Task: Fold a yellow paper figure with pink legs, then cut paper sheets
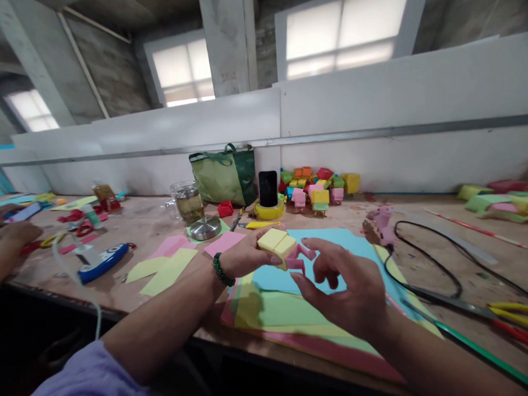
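Head: the left hand [248,253] is holding the model [277,241] clamped; the right hand's [353,283] grip is standing apart; careless pinching is probably risking bent pink strips [296,263].

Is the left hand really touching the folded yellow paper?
Touching. The head view shows the left hand holding the folded yellow paper, its thumb resting right against it.

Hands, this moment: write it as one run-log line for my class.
left hand: holds yellow model | right hand: open beside its pink parts, contact unclear | below: paper sheets
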`<state>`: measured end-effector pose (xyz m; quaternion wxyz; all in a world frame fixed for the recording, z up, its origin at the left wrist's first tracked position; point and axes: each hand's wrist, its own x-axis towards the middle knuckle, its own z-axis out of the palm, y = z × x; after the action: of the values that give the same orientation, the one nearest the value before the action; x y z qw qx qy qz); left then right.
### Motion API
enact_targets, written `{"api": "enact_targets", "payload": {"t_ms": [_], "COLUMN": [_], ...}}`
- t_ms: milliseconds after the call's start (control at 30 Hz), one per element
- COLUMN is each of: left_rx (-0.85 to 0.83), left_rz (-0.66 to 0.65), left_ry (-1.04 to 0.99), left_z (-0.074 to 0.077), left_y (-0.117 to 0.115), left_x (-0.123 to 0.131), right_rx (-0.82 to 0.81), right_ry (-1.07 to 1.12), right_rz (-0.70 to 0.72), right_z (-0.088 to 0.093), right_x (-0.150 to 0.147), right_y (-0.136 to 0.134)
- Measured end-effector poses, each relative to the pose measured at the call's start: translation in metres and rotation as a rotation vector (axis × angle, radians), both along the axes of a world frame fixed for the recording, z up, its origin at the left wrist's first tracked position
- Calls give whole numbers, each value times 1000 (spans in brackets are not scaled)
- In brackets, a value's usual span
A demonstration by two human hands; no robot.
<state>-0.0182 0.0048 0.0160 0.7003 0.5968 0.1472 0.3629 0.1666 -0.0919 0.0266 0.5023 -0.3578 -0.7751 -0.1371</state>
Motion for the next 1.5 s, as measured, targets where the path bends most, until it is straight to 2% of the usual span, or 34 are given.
{"api": "enact_targets", "payload": {"t_ms": [100,267,767,1233,1300,1400,1500], "left_rx": [10,62,109,120,109,90,92], "left_rz": [4,-55,-93,-98,-115,-204,-237], "left_ry": [24,26,53,69,40,-59,-101], "left_z": [-1,0,-1,1,1,2,1], "left_y": [2,2,5,4,3,2,1], "left_x": [0,2,0,-1,0,1,0], "right_rx": [69,19,25,16,-18,-54,-139], "right_ry": [-47,-105,-72,-99,-60,148,314], "right_rz": [-26,-43,81,128,177,262,234], "right_z": [7,16,11,13,14,11,6], "right_x": [2,4,1,3,7,16,21], "right_y": [0,1,12,8,6,5,9]}}
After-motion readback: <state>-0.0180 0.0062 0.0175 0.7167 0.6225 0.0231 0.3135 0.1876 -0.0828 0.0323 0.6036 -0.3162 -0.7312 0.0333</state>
